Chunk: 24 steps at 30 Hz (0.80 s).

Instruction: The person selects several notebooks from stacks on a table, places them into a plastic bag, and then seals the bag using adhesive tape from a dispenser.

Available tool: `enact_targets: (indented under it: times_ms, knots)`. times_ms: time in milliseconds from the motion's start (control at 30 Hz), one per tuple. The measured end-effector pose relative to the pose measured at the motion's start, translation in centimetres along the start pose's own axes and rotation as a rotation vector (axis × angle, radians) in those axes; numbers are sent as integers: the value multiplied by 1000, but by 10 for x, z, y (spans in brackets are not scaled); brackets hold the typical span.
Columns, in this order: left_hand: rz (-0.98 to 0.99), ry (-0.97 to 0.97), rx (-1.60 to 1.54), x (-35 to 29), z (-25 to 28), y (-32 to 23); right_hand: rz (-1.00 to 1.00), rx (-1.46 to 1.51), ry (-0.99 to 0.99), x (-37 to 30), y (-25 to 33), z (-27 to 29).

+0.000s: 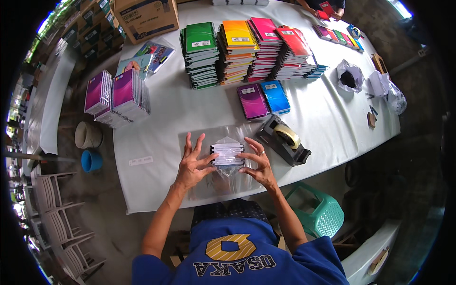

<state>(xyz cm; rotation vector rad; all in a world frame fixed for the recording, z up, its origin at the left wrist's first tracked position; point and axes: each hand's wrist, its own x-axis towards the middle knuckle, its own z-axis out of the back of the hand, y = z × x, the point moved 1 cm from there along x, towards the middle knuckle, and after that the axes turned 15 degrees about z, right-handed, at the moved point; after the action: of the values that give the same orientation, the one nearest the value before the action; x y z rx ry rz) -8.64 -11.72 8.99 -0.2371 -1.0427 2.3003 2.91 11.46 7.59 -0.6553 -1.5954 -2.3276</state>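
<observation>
Notebook bundle [227,154]: matt white paper edges inside wrinkled clear plastic, sharp glints. Clear film [202,191] under it: thin, glossy, slightly rippled. Table cover [164,111]: smooth white sheeting, soft sheen, a few creases (vinyl-looking from where I'm standing, can't swear to it). Tape dispenser [295,156]: dark hard plastic, low gloss. Tape roll [293,137]: slick, yellowish, translucent-looking. Purple notebook [254,100] and blue notebook [275,97]: glossy covers; coils too small to tell metal from plastic. Carton [147,19]: matt brown cardboard. Stool [328,218]: green moulded plastic, perforated seat, semi-gloss. T-shirt [180,270]: matt blue cloth.
</observation>
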Motion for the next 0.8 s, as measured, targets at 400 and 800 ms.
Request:
enact_targets:
  times_ms: [400,800]
  knots:
    - [-24,29,10,16,-6,-20,46,-177,-30,3,8,-26]
    - [-66,-68,-96,4,-19,7,-46,222,-79,51,26,29]
